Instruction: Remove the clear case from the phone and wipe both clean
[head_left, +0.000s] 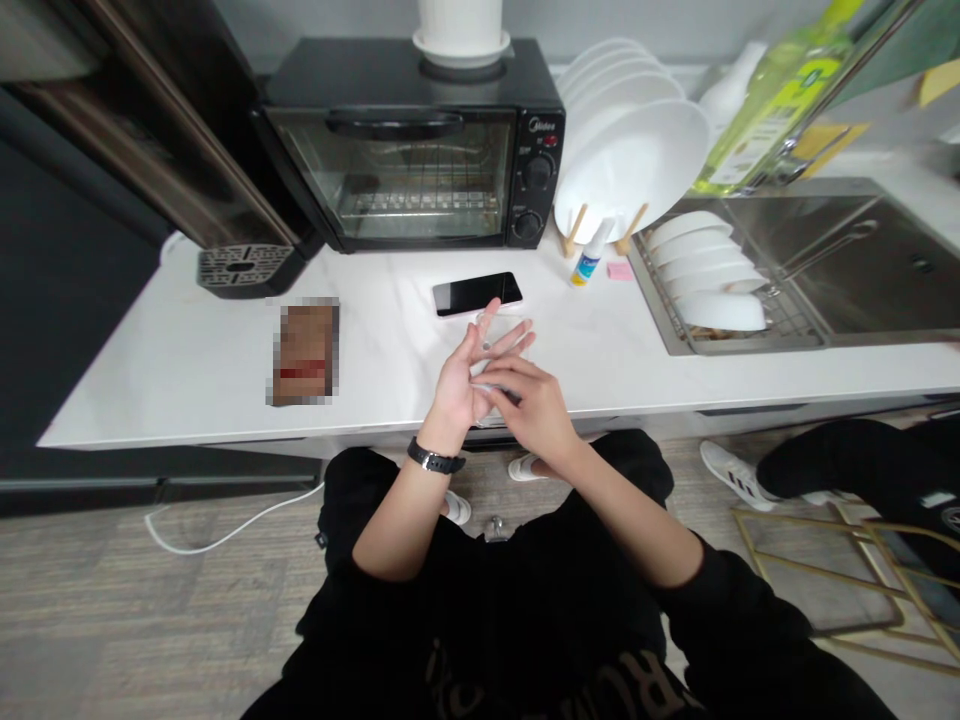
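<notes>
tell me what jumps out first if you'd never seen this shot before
The two hands meet at the near edge of the white counter: the left hand is spread open while the right hand presses a small clear thing, hard to make out, against its palm. Just beyond them a black phone lies flat, screen dark. Behind it stands a black toaster oven, with white plates racked upright to its right.

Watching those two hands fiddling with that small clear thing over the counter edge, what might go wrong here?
1. The small clear item is pinched between the left hand and right hand near the counter's edge; if it slips, it may fall to the floor.
2. The phone lies just beyond the fingers, so a sudden movement might knock it.
</notes>
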